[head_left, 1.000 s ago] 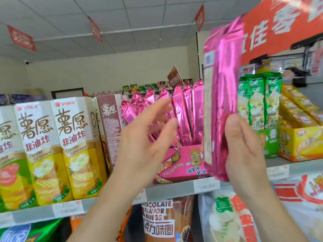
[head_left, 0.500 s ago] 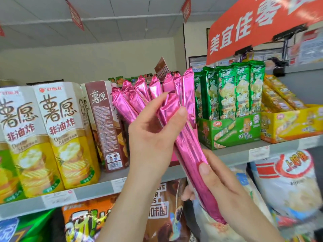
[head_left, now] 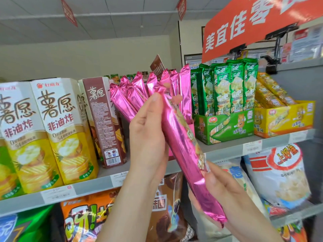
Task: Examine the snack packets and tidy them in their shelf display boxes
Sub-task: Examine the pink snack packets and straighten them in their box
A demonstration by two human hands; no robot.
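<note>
Here's the one under inspection: a pink packet point(head_left: 181, 145), long and slim like a tube, wrapped in glossy magenta foil that catches the light along its whole length. Both ends are crimped flat. A printed panel with pale snack pieces and a bit of green lettering runs down the edge turned toward the green display box point(head_left: 223, 126). It hangs tilted in the air just left of that box and in front of it, top end up by the box's packets, bottom end dropping well below the box, past the shelf edge point(head_left: 227, 149).

The left hand point(head_left: 148, 137) grips the upper half, back of the hand to the camera, thumb laid straight along the foil; its fingers fold away on the far side. The right hand point(head_left: 225, 193) cradles the bottom end lower down, thumb on top of the foil and fingers curled beneath.

Just left of the green box, behind the left hand, the other pink packets point(head_left: 139, 88) stand fanned out and leaning at different angles. In the green box itself the green packets point(head_left: 225, 86) stand upright in a neat row. Against its right side sits a yellow display box point(head_left: 283, 117). Further left of the green box stands a brown carton point(head_left: 103, 119).
</note>
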